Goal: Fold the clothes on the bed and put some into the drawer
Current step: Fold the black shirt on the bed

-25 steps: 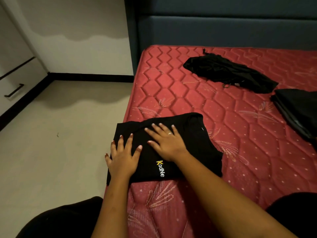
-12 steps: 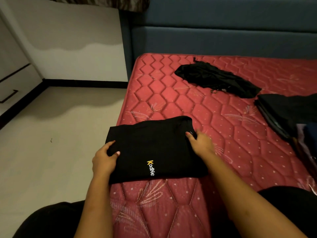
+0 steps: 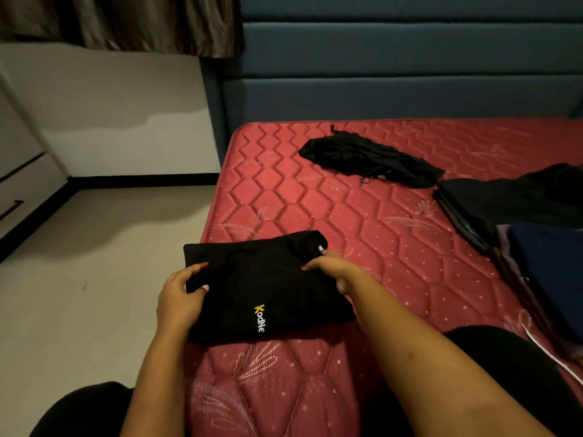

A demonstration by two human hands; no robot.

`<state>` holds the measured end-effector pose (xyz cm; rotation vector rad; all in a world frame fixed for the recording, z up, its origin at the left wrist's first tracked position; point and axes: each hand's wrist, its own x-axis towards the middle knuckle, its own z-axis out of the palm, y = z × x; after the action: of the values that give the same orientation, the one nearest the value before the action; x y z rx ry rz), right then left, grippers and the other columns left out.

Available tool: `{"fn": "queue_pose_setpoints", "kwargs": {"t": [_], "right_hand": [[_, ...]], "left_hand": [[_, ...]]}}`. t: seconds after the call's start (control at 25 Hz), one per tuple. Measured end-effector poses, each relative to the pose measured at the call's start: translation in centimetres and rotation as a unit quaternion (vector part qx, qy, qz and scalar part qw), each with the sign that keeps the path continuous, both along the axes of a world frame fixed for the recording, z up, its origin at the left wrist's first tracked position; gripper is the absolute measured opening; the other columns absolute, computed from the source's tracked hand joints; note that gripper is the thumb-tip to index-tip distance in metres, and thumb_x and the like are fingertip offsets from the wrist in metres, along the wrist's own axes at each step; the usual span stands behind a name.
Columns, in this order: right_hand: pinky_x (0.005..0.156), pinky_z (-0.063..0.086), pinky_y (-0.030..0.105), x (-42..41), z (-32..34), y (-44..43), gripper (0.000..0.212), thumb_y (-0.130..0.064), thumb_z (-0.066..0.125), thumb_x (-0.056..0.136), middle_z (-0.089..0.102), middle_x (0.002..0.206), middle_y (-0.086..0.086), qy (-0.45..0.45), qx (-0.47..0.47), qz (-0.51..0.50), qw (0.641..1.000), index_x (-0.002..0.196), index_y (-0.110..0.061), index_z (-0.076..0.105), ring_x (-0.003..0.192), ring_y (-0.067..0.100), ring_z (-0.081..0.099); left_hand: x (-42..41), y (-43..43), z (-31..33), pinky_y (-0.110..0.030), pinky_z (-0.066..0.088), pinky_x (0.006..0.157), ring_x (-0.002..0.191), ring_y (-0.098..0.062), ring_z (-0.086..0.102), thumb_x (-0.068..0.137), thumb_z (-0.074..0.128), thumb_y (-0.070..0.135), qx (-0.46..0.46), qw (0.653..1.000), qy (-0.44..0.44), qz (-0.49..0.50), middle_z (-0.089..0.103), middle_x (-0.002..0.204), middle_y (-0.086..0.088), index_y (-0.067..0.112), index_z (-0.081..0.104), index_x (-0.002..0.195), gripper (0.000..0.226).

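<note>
Red quilted mattress (image 3: 315,203), blue padded headboard (image 3: 394,89) far, pale floor (image 3: 94,272) left, left hand (image 3: 178,299) and right hand (image 3: 335,268) gripping folded black shirt (image 3: 268,288) near

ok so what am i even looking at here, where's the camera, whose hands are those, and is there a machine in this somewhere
There is no machine here: a person works with bare hands. Every picture comes from one camera worn on their head, looking forward and down, so the arms enter from the bottom edge. The left hand and right hand each grip one side of a folded black shirt with a small logo, at the near corner of the red mattress. Farther back lies a crumpled black garment, and at the right a pile of dark folded clothes. By the wall on the left are drawers, which look shut.
</note>
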<state>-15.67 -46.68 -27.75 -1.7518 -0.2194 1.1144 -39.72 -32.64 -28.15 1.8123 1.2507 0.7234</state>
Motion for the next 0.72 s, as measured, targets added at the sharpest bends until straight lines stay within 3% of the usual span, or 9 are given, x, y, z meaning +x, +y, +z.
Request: {"fn": "queue_pose_setpoints", "kwargs": {"t": [0.08, 0.16, 0.28, 0.36, 0.48, 0.64, 0.72], "right_hand": [[0.088, 0.054, 0.046, 1.2, 2.4, -2.1, 0.035, -0.001, 0.066, 0.078, 0.067, 0.101, 0.017, 0.012, 0.018, 0.007, 1.000, 0.113, -0.007, 0.060, 0.088, 0.031, 0.065], [0.081, 0.055, 0.042, 2.9, 5.4, -5.1, 0.021, 0.001, 0.064, 0.081, 0.068, 0.088, 0.014, -0.004, 0.048, -0.002, 0.999, 0.099, -0.010, 0.063, 0.076, 0.028, 0.065], [0.069, 0.056, 0.035, 6.4, 9.9, -11.2, 0.019, 0.004, 0.060, 0.084, 0.070, 0.075, 0.008, -0.055, 0.085, -0.036, 0.994, 0.090, -0.013, 0.064, 0.066, 0.023, 0.066], [0.070, 0.055, 0.034, 8.9, 12.3, -15.4, 0.021, 0.006, 0.060, 0.084, 0.070, 0.080, 0.008, -0.095, 0.091, -0.066, 0.989, 0.094, -0.012, 0.064, 0.071, 0.025, 0.066], [0.078, 0.055, 0.038, 12.4, 15.2, -22.2, 0.033, 0.007, 0.063, 0.082, 0.068, 0.104, 0.017, -0.163, 0.077, -0.109, 0.978, 0.111, -0.008, 0.063, 0.085, 0.030, 0.065], [0.081, 0.051, 0.037, 15.8, 17.6, -32.2, 0.036, 0.010, 0.063, 0.081, 0.065, 0.106, 0.018, -0.256, 0.033, -0.210, 0.943, 0.113, -0.007, 0.062, 0.089, 0.032, 0.063], [0.080, 0.047, 0.035, 16.8, 18.3, -38.1, 0.043, 0.010, 0.063, 0.081, 0.061, 0.106, 0.017, -0.288, -0.014, -0.244, 0.926, 0.122, -0.004, 0.059, 0.089, 0.029, 0.059]], "left_hand": [[1.0, -1.8, 1.5, -0.034, 0.044, 0.097, 0.112, -0.021, 0.056, 0.084, 0.061, -0.009, -0.051, 0.996, -0.074, -0.028, 0.061, 0.125, -0.007, 0.018, 0.065, 0.121, 0.046], [2.5, -4.3, 2.8, -0.029, 0.043, 0.094, 0.114, -0.022, 0.057, 0.084, 0.059, -0.014, -0.094, 0.984, -0.134, -0.070, 0.062, 0.122, -0.010, 0.016, 0.064, 0.121, 0.048], [5.9, -8.7, 4.8, -0.029, 0.049, 0.089, 0.117, -0.027, 0.057, 0.084, 0.059, -0.013, -0.129, 0.967, -0.185, -0.119, 0.063, 0.119, -0.009, 0.023, 0.061, 0.120, 0.050], [8.9, -11.9, 6.3, -0.027, 0.051, 0.085, 0.112, -0.025, 0.059, 0.086, 0.059, -0.012, -0.144, 0.956, -0.216, -0.141, 0.061, 0.118, -0.006, 0.022, 0.060, 0.123, 0.050], [14.1, -17.3, 9.0, -0.019, 0.055, 0.073, 0.099, -0.018, 0.061, 0.088, 0.057, -0.011, -0.175, 0.931, -0.256, -0.191, 0.060, 0.118, -0.004, 0.017, 0.058, 0.128, 0.048], [20.6, -24.5, 11.4, -0.043, 0.050, 0.098, 0.112, -0.026, 0.060, 0.085, 0.060, -0.010, -0.203, 0.909, -0.259, -0.255, 0.061, 0.123, -0.008, 0.016, 0.060, 0.127, 0.050], [23.0, -29.2, 12.3, -0.047, 0.048, 0.100, 0.114, -0.029, 0.060, 0.085, 0.059, -0.011, -0.221, 0.895, -0.252, -0.294, 0.061, 0.126, -0.012, 0.017, 0.059, 0.126, 0.050]]}}
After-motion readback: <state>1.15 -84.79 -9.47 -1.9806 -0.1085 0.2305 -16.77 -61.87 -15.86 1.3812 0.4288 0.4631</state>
